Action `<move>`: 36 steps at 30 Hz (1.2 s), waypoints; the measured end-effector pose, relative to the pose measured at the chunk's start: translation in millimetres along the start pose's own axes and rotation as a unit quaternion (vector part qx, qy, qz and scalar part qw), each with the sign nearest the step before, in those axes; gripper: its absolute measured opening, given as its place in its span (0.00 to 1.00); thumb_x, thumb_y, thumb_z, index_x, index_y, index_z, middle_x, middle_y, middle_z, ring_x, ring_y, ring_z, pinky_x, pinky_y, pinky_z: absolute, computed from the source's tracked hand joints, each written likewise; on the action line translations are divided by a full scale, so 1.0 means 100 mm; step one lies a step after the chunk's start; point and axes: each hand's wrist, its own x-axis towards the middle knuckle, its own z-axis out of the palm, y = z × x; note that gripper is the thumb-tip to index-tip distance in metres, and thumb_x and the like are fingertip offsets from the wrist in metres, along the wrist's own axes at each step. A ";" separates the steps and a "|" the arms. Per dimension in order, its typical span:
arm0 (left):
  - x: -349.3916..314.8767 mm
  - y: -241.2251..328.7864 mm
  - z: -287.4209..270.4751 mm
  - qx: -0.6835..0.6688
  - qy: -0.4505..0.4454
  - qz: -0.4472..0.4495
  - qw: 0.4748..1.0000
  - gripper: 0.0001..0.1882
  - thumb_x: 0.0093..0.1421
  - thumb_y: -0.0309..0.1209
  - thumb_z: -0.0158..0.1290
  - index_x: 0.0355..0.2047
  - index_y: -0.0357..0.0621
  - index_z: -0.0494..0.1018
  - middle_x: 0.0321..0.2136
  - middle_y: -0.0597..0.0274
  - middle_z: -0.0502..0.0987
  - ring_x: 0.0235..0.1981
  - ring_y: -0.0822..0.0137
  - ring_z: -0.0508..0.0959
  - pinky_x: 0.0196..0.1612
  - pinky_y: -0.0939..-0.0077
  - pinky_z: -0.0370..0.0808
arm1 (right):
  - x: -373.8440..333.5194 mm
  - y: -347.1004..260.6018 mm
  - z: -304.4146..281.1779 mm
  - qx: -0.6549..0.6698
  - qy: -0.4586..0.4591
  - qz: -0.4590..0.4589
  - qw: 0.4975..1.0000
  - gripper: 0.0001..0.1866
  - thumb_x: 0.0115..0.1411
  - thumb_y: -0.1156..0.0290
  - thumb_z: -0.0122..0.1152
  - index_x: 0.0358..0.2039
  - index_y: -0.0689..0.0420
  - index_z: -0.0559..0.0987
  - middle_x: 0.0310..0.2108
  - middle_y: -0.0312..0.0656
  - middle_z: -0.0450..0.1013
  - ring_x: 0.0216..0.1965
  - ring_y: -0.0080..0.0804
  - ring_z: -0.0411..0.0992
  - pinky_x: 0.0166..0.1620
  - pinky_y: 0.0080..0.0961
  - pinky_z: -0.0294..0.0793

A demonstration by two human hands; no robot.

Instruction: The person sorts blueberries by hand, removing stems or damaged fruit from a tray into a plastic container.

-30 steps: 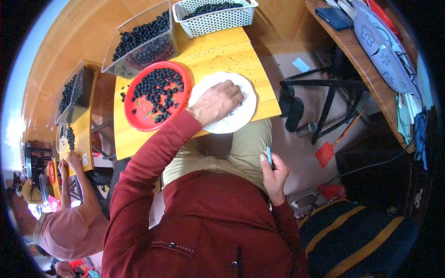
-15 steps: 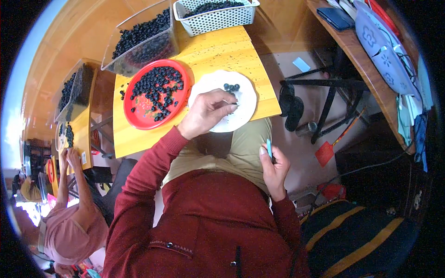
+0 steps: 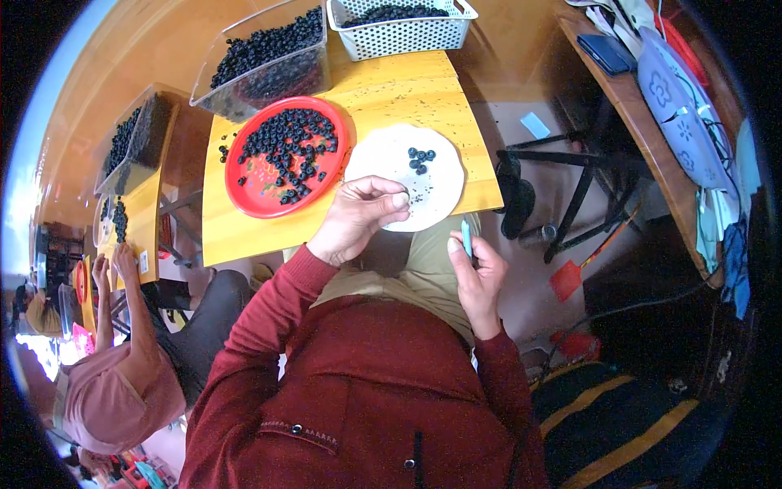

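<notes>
My left hand (image 3: 364, 216) is held at the near left rim of a white plate (image 3: 379, 159), thumb and forefinger pinched together. A dark spot shows at their tips, too small to make out. Several small black round pieces (image 3: 420, 159), like berries or beads, lie on the plate among dark crumbs. To the right, below the table edge, my right hand (image 3: 479, 281) grips a slim teal-handled tool (image 3: 467, 236) pointing up; its working end cannot be made out. A red plate (image 3: 236, 189) with many more black pieces stands left of the white one.
At the back of the yellow wooden table (image 3: 391, 90) are a clear bin (image 3: 204, 102) and a white perforated basket (image 3: 407, 39), both holding black pieces. Another person's hands (image 3: 122, 262) work at a table on the left. A side table (image 3: 648, 171) stands right, with a red fly swatter (image 3: 568, 279) below.
My left hand has drawn back toward me from the middle of the white plate, still pinched. More black pieces show there now. My right hand with the teal tool has risen slightly.
</notes>
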 end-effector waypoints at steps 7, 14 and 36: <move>-0.12 -0.11 0.03 -0.050 -0.004 -0.020 0.999 0.08 0.60 0.23 0.58 0.40 0.38 0.77 0.35 0.58 0.81 0.35 0.68 0.81 0.43 0.73 0.81 | 0.19 -0.24 0.26 0.011 -0.058 -0.063 0.996 0.09 0.62 0.72 0.63 0.38 0.65 0.80 0.26 0.32 0.72 0.29 0.14 0.65 0.32 0.13 0.66; -0.26 -0.03 0.17 -0.046 -0.043 -0.002 0.998 0.07 0.62 0.23 0.56 0.41 0.36 0.75 0.37 0.59 0.79 0.40 0.68 0.80 0.46 0.71 0.81 | 0.24 -0.29 0.41 0.046 -0.097 -0.069 0.992 0.09 0.62 0.71 0.63 0.37 0.65 0.79 0.29 0.35 0.74 0.30 0.16 0.68 0.34 0.16 0.68; -0.38 -0.07 -0.04 -0.059 -0.027 -0.013 0.998 0.07 0.60 0.23 0.58 0.38 0.36 0.77 0.34 0.57 0.80 0.35 0.68 0.81 0.41 0.73 0.82 | 0.22 -0.37 0.49 0.103 -0.144 -0.001 0.984 0.07 0.63 0.70 0.62 0.34 0.62 0.80 0.24 0.30 0.75 0.26 0.12 0.68 0.29 0.12 0.66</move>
